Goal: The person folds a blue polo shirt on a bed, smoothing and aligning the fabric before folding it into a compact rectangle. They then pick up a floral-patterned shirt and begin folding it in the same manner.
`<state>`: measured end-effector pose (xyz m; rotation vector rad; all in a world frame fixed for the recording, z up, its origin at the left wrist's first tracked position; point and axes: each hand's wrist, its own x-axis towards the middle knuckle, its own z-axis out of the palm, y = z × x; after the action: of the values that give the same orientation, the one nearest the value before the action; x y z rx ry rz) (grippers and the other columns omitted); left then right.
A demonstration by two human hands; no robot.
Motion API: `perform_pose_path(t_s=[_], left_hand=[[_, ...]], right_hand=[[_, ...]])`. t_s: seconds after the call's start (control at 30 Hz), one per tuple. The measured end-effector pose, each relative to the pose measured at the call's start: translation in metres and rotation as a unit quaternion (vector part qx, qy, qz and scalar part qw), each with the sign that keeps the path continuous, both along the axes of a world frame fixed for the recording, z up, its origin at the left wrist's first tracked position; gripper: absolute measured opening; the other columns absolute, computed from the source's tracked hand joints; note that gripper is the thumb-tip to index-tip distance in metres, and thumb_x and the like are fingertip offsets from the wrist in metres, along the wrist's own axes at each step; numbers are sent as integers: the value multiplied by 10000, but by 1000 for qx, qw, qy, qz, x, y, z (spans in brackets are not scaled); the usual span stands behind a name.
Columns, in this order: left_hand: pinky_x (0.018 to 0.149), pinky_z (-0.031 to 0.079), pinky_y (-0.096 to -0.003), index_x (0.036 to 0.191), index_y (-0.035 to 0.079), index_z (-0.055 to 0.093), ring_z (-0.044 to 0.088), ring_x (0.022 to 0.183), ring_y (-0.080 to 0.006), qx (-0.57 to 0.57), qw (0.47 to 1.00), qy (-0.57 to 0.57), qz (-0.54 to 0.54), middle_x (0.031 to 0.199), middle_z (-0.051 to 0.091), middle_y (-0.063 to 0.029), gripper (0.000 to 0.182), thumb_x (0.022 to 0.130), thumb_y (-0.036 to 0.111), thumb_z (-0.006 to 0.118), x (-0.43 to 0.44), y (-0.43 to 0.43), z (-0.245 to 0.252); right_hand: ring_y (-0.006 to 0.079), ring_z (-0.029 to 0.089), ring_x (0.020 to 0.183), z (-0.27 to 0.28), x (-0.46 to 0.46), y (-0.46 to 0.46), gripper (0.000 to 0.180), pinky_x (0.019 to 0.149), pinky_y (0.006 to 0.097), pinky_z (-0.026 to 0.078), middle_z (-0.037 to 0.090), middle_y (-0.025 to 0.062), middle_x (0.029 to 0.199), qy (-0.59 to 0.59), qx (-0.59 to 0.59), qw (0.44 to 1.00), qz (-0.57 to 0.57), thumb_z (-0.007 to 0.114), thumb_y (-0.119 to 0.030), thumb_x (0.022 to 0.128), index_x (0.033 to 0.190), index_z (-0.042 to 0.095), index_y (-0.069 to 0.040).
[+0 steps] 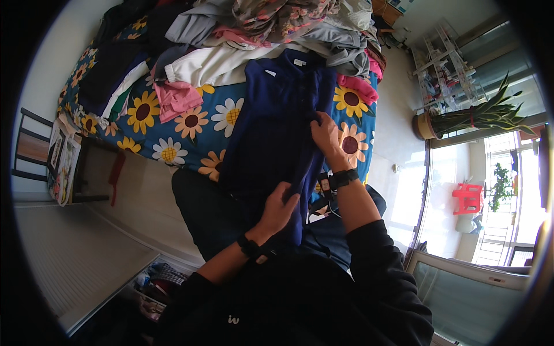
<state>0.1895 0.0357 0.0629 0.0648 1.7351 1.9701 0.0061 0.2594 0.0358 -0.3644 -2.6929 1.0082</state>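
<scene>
A navy blue collared shirt [277, 125] lies lengthwise before me, its collar at the far end and its lower part over the bed's edge onto my lap. My right hand [326, 136] pinches the shirt's right side about midway along. Nearer to me, my left hand [277, 209] grips a fold of the same side close to the lower end. The cloth between the two hands forms a long fold. Beneath the shirt is a bedspread [197, 140] printed with large flowers.
Piled clothes [268, 21] cover the far part of the bed, with white trousers [216, 65] and a pink garment [177, 99] nearest. Folded dark clothes [108, 78] lie at left. A chair [32, 147] stands left; a potted snake plant [476, 119] and clear shelving [446, 69] stand right.
</scene>
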Motion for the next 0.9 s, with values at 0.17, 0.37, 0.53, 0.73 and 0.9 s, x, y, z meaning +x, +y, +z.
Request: perform_pose_path(t_s=[0.17,0.37,0.53,0.73,0.9], left_hand=[[654,456,-243,1198,42,610,558,756,-42,-47,997,-37,54,894,607,18,169,1086,166,633,-3,-4,-21],[626,480,-266,1292,-17,623,550,689,-57,-50,992,-69,88,864,643,-7,271,1080,151,607,-1,-19,-42],[931,557,-339,1418,19,619,659,1069,-195,-100,988,19,113,1180,664,-133,423,1022,150,687,0,-15,-40],[1059,537,-423,1493,30,527,633,1244,-345,-254,949,185,-17,1371,585,-201,691,914,232,845,0,-9,-33],[913,604,-418,1334,-12,578,721,1080,-355,-321,921,178,-133,1279,645,-211,477,928,104,799,4,-4,-34]], right_hand=[[383,769,985,-2,-2,15,448,883,427,602,782,255,1090,-77,-107,991,-30,632,-187,969,1366,693,12],[175,667,723,21,8,13,431,633,319,542,741,95,945,-124,-237,963,-47,641,-204,1021,1401,688,-6],[145,657,739,31,10,8,459,635,295,517,747,76,956,-110,-273,954,-51,698,-205,999,1412,680,-6],[121,658,787,40,12,2,479,670,264,511,763,71,990,-85,-296,949,-62,760,-223,978,1394,701,7],[145,695,815,50,11,-5,472,729,276,541,788,83,1006,-82,-272,956,-80,772,-245,974,1378,723,-6]])
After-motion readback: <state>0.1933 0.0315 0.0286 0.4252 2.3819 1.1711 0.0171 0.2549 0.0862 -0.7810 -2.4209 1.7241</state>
